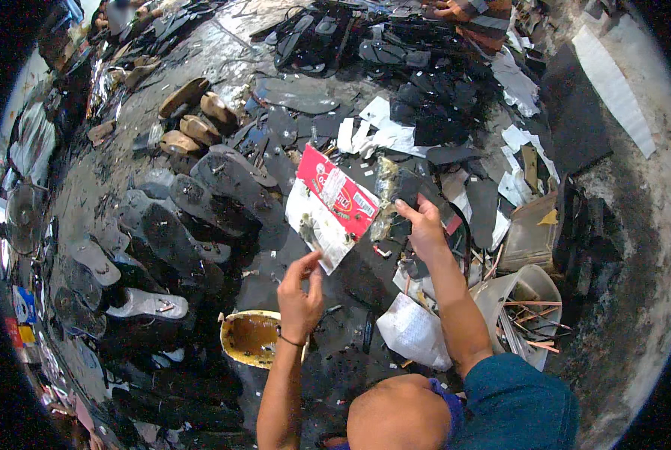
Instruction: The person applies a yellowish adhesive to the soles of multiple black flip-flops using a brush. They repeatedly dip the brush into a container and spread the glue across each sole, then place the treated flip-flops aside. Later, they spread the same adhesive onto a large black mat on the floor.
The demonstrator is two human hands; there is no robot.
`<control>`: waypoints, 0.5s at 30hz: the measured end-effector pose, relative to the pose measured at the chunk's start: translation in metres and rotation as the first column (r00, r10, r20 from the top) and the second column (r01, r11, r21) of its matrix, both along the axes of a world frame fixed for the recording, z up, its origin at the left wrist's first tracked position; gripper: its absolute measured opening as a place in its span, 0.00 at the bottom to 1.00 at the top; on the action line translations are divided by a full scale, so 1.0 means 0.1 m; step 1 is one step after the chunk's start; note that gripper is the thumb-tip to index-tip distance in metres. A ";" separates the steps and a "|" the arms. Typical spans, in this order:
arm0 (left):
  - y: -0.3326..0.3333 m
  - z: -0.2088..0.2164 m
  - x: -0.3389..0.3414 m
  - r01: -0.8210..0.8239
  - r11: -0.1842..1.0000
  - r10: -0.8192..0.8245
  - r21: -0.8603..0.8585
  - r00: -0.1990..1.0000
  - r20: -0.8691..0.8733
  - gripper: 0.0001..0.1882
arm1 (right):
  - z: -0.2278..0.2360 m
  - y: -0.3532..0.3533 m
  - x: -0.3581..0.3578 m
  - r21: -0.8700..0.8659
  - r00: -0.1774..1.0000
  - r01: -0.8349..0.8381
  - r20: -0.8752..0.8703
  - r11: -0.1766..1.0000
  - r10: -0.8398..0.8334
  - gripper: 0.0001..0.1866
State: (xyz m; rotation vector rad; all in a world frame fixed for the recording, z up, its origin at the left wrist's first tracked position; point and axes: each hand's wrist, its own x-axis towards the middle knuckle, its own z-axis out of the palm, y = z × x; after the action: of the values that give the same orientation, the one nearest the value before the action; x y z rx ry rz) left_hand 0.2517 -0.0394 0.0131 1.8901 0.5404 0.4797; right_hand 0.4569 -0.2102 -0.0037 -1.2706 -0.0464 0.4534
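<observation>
My left hand [300, 294] pinches the lower corner of a flat red and white cardboard sheet [328, 206] and holds it up off the floor. My right hand [424, 225] grips a black sole piece wrapped in clear plastic [397, 193], held just to the right of the cardboard. Both forearms rise from the lower edge. Below the hands the floor is covered with black sandal soles [223, 191] and scraps.
A yellow bowl [251, 339] sits on the floor by my left wrist. A white bucket of strips [527, 307] and a cardboard box [531, 236] stand to the right. White paper scraps [414, 330], tan wooden soles [193, 124] and a fan [24, 217] lie around. Another person's striped sleeve [478, 15] shows at the top.
</observation>
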 end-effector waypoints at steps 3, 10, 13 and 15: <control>-0.06 -0.02 0.02 0.011 0.936 -0.035 0.351 0.997 0.063 0.24 | 0.08 -0.09 -0.16 -0.017 0.998 0.002 -0.062 1.000 -0.003 0.17; -0.49 -0.64 0.45 0.192 0.834 -0.117 0.518 0.978 -0.174 0.23 | 0.09 -0.48 -0.45 -0.278 0.985 0.072 0.169 0.958 -0.025 0.17; -0.59 -0.77 0.53 0.189 0.805 -0.129 0.563 0.981 -0.145 0.15 | 0.06 -0.76 -0.53 -0.428 0.943 0.215 0.325 0.878 -0.072 0.16; -0.58 -0.94 0.51 0.225 0.795 -0.133 0.563 0.971 -0.201 0.13 | 0.16 -0.83 -0.58 -0.457 0.919 0.290 0.377 0.841 -0.112 0.16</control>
State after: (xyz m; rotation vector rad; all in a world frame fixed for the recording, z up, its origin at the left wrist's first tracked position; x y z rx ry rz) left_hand 0.3026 -0.0975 -0.0811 2.5630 0.3179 0.4028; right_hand 0.3984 -0.2937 0.0120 -1.8460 -0.0833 0.0476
